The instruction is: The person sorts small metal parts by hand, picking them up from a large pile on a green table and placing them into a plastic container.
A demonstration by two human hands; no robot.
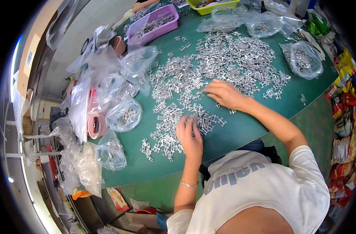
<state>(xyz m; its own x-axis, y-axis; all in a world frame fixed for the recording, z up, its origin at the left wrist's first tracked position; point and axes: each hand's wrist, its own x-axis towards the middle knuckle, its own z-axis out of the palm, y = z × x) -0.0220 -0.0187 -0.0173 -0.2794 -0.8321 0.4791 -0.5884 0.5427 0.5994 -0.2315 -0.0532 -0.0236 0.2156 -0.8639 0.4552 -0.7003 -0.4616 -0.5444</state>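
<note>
Many small silver metal pieces (236, 54), branched and roughly H-shaped, lie loose in a wide heap on the green table (240, 128). My left hand (190, 136), a thin bracelet on its wrist, rests over the nearer part of the heap (168, 134); its fingers are bent and somewhat apart, touching the pieces. Farther off and to the right, my right hand (226, 94) reaches leftward into the heap's near edge. Its fingers are bent and close together, with the tips among the pieces. Whether a piece is between those fingertips is too small to make out.
Clear plastic bags of metal pieces stand at the left (124, 115) and far right (302, 60). A purple basket (154, 25) and a yellow-green basket (213, 7) hold more at the back, near another person's arm (143, 4). Colourful packages (343, 105) line the right side.
</note>
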